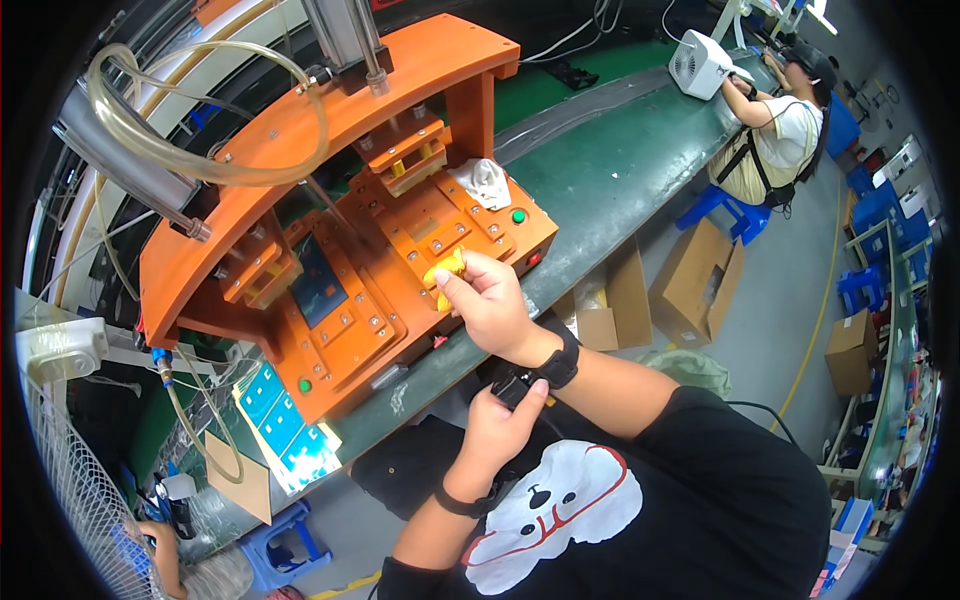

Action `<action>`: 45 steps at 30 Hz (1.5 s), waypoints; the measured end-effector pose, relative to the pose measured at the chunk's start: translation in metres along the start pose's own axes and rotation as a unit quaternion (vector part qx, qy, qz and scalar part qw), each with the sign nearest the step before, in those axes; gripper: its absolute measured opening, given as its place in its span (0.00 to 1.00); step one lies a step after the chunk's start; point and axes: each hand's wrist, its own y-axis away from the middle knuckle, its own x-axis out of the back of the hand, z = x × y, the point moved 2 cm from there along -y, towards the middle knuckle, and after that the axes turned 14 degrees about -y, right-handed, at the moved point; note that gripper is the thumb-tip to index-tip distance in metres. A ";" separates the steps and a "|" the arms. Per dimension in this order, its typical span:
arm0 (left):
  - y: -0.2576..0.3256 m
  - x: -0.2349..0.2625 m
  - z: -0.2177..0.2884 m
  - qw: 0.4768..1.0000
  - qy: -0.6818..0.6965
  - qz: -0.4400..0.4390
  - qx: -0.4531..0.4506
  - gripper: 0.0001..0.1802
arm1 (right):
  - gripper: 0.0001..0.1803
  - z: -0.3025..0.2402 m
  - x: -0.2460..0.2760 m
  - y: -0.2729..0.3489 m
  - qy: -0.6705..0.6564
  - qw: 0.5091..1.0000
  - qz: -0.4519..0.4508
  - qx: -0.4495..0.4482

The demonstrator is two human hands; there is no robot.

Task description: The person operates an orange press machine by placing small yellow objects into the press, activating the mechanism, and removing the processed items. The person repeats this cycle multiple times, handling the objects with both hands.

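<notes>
From here the R hand (490, 310), thumb + fingertips pinched tight, has hold of a small yellow piece (443, 282); it sticks out past the fingertips on their L side, over the near R part of the orange press (425, 52). Can't tell if it touches the press plate or just hangs above. Its full shape's hard to get, since thumb & fingers cover part of it; looks crumpled, maybe soft. L hand (500, 428) sits nearer the body, just below the R wrist, fingers closed round a black gadget (513, 387). Most of that's hidden w/ the fingers & dark shirt (720, 490) about it, so no idea what kind. White rag (483, 184) lies at the press's R end, nr a green button (518, 216); blue-patterned sheets (285, 420) at its L. Co-worker (795, 135) far R, partly behind a white fan (698, 65); another person's arm (165, 555), near L, is cut off & blurry.
</notes>
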 end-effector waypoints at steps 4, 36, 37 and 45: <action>0.003 -0.004 0.003 0.998 -0.021 -0.043 0.030 0.14 | 0.05 -0.010 -0.005 -0.006 -0.015 0.999 0.024 0.045; -0.010 0.002 0.003 0.998 -0.068 -0.001 0.017 0.15 | 0.06 0.013 0.012 -0.014 -0.005 1.000 -0.022 0.009; -0.010 0.004 0.002 0.998 -0.061 -0.010 0.012 0.15 | 0.07 0.007 0.010 -0.013 -0.021 1.000 -0.008 -0.001; -0.006 0.024 -0.019 0.990 -0.105 -0.035 -0.088 0.38 | 0.08 -0.032 0.004 -0.010 -0.056 0.996 0.020 -0.065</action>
